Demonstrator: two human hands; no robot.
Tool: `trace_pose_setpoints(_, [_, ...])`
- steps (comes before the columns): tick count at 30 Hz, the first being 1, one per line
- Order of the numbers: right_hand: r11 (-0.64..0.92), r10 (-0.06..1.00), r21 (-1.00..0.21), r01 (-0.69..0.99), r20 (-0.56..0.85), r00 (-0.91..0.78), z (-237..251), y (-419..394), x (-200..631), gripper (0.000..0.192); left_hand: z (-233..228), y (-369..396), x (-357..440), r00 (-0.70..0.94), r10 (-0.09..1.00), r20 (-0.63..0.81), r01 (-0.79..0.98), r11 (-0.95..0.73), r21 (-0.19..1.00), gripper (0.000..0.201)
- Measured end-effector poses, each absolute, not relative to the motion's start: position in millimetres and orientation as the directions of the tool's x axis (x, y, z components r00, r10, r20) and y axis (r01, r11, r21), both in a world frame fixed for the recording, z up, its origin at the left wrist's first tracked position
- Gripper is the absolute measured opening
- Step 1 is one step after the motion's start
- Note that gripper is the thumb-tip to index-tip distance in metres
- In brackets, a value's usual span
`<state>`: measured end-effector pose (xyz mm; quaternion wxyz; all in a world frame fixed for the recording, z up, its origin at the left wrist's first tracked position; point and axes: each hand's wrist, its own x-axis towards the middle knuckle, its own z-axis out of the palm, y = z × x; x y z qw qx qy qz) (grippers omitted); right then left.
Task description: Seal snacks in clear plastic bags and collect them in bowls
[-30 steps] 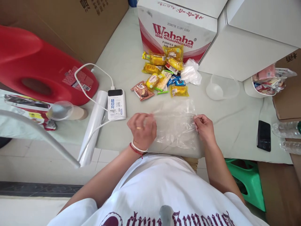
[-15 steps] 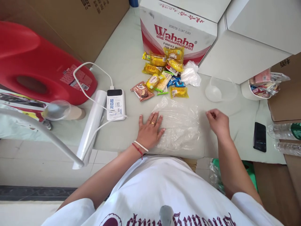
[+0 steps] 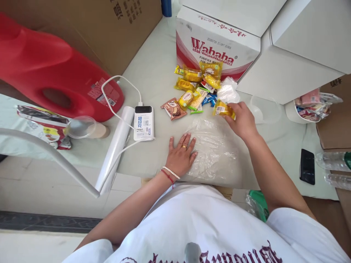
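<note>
Nearest to the person, the left hand [image 3: 181,157] lies flat on the pale table [image 3: 148,76], palm down, fingers spread a little, a ring on one of them. Its fingertips press on the left edge of a clear plastic bag [image 3: 215,155], which lies crinkled and flat at the table's front edge, right before the person's white shirt.

Just beyond the bag, the right hand [image 3: 241,122] reaches forward. Its fingers are curled around a yellow snack packet [image 3: 222,109], pinching it at the bag's far right corner; whether the packet is lifted or still touches the table, I cannot tell.

To the left of the hands a white power bank [image 3: 144,123] lies with its white cable [image 3: 117,82] looping away, and a white roll [image 3: 116,144] juts over the table's edge beside it. Further left lies a big red jug [image 3: 55,80] on its side.

Behind the right hand is a pile of wrapped snacks [image 3: 196,87], mostly yellow, with one brown packet [image 3: 173,109] at its near left. A clear plastic cup [image 3: 263,107] stands just right of the hand. Farthest back stands a red and white Wahaha carton [image 3: 216,44], touching the pile. Off to the right a black phone [image 3: 307,166] lies on the table.
</note>
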<state>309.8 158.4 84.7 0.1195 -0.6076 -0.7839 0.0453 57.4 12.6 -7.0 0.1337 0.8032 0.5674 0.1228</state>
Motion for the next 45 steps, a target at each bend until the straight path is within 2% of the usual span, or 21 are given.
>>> trace_pose_setpoints(2, [0.314,0.948,-0.319,0.894,0.148,-0.28,96.1,124.1,310.3,0.047,-7.2,12.5,57.9,0.324,0.945,0.048,0.876,-0.319,0.362,0.057])
trace_pose_setpoints(4, [0.365,0.929,-0.399,0.841,0.096,-0.358,93.8,91.8,301.8,0.045,-6.2,12.8,58.1,0.324,0.945,0.048,0.873,-0.318,0.368,0.057])
trace_pose_setpoints(8, [0.303,0.926,-0.393,0.868,-0.094,-0.366,53.6,55.2,279.9,0.042,-3.9,14.3,55.6,0.322,0.947,0.024,0.871,-0.306,0.385,0.06])
trace_pose_setpoints(10, [0.266,0.931,-0.403,0.876,-0.128,-0.341,34.5,49.8,277.9,0.046,-4.1,15.4,51.0,0.319,0.948,0.009,0.867,-0.296,0.402,0.06])
trace_pose_setpoints(14, [0.274,0.945,-0.508,0.817,-0.015,-0.327,33.1,35.1,293.5,0.061,-4.5,16.9,34.2,0.339,0.941,0.003,0.844,-0.306,0.44,0.059])
trace_pose_setpoints(17, [0.35,0.925,-0.543,0.764,0.073,-0.372,47.8,5.7,309.6,0.066,-1.3,16.6,17.1,0.363,0.931,0.042,0.827,-0.343,0.446,0.054])
trace_pose_setpoints(20, [0.451,0.856,-0.534,0.715,0.032,-0.516,45.5,-29.2,322.1,0.063,3.6,16.0,-0.6,0.525,0.848,0.068,0.732,-0.491,0.472,0.051])
trace_pose_setpoints(22, [0.46,0.839,-0.529,0.713,-0.003,-0.543,33.9,-45.4,328.7,0.048,5.8,16.6,-11.2,0.682,0.731,0.033,0.616,-0.598,0.513,0.056])
trace_pose_setpoints(24, [0.419,0.868,-0.547,0.725,0.008,-0.496,23.4,-51.2,334.4,0.03,6.8,19.1,-19.8,0.777,0.629,-0.021,0.531,-0.638,0.557,0.062])
trace_pose_setpoints(27, [0.334,0.905,-0.655,0.677,0.023,-0.424,24.3,-41.1,341.2,0.027,8.2,27.6,-27.5,0.784,0.619,-0.05,0.51,-0.595,0.622,0.038])
trace_pose_setpoints(28, [0.307,0.909,-0.697,0.648,0.013,-0.416,29.1,-33.9,343.0,0.026,9.2,31.6,-28.1,0.765,0.643,-0.039,0.507,-0.564,0.652,0.032])
trace_pose_setpoints(30, [0.254,0.913,-0.757,0.602,-0.019,-0.408,41.7,-16.0,346.5,0.025,11.8,40.7,-25.7,0.681,0.733,-0.007,0.519,-0.475,0.711,0.032])
trace_pose_setpoints(32, [0.2,0.924,-0.772,0.603,-0.055,-0.377,52.6,4.6,350.3,0.024,13.4,50.5,-17.4,0.533,0.846,-0.006,0.567,-0.352,0.744,0.035])
trace_pose_setpoints(34, [0.103,0.946,-0.757,0.645,-0.126,-0.299,58.0,26.7,355.3,0.029,12.3,59.9,-3.9,0.341,0.94,-0.029,0.651,-0.213,0.729,0.038])
trace_pose_setpoints(37, [-0.044,0.944,-0.644,0.764,-0.278,-0.18,59.7,60.9,364.0,0.035,6.0,71.2,20.6,0.078,0.997,-0.022,0.813,-0.051,0.58,0.032])
trace_pose_setpoints(39, [-0.026,0.939,-0.491,0.871,-0.31,-0.147,61.4,84.0,366.4,0.029,1.7,75.4,34.8,-0.012,1.0,0.024,0.891,0.0,0.454,0.025])
trace_pose_setpoints(42, [0.09,0.973,-0.303,0.949,-0.179,-0.149,65.0,116.4,354.6,0.027,-1.7,76.1,47.3,-0.054,0.996,0.077,0.914,0.018,0.406,0.022])
trace_pose_setpoints(45, [0.208,0.963,-0.293,0.933,-0.107,-0.248,60.8,141.7,322.2,0.032,-3.3,74.8,49.7,-0.1,0.991,0.089,0.891,0.05,0.451,0.032])
